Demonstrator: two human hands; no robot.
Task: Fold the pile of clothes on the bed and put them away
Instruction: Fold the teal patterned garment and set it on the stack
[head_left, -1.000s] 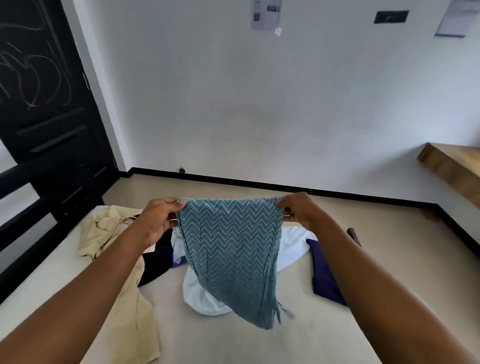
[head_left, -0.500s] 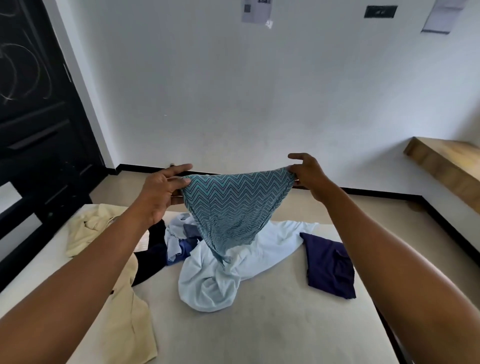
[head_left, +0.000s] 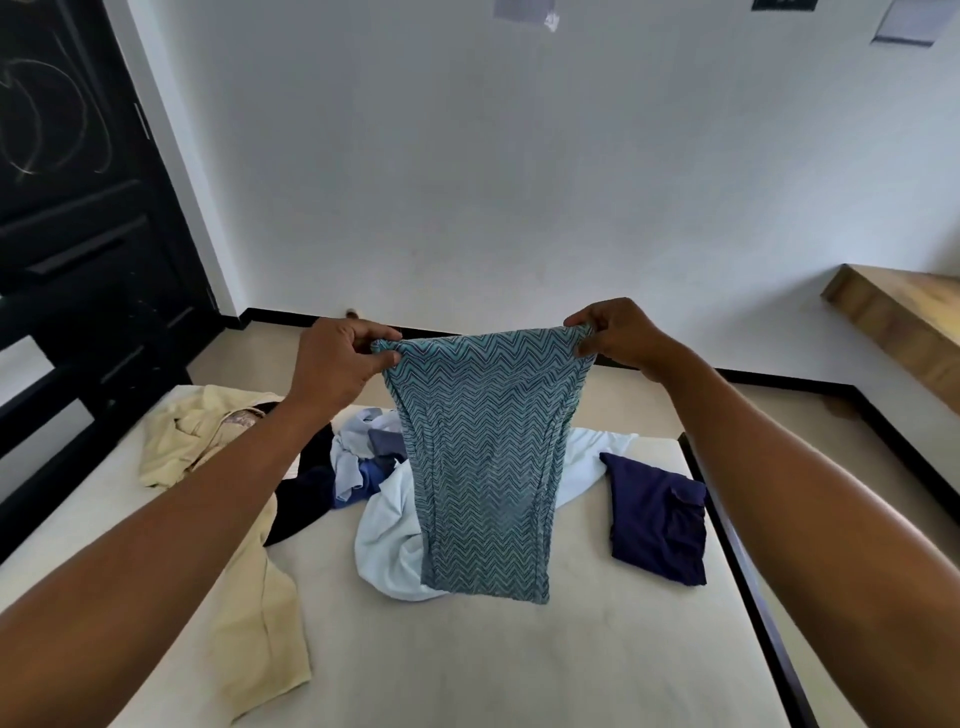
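Observation:
A teal zigzag-patterned garment (head_left: 483, 467) hangs straight down over the bed (head_left: 467, 665). My left hand (head_left: 340, 364) pinches its top left corner and my right hand (head_left: 615, 335) pinches its top right corner, both raised in front of me. Behind it on the mattress lies a pile: a pale blue garment (head_left: 389, 551), a blue one (head_left: 371, 470) and a black one (head_left: 306, 499). A cream garment (head_left: 249, 613) sprawls along the left side. A folded navy garment (head_left: 657, 512) sits at the right edge.
The bed's dark frame (head_left: 753, 597) runs along the right side. A black door (head_left: 78, 208) stands at the left. A wooden shelf (head_left: 904, 322) juts from the right wall. Beige floor (head_left: 831, 467) lies beyond the bed.
The garment was flicked upward half a second ago, bunching into a wide triangle; now it hangs long and flat again. Both hands have closed on its top corners.

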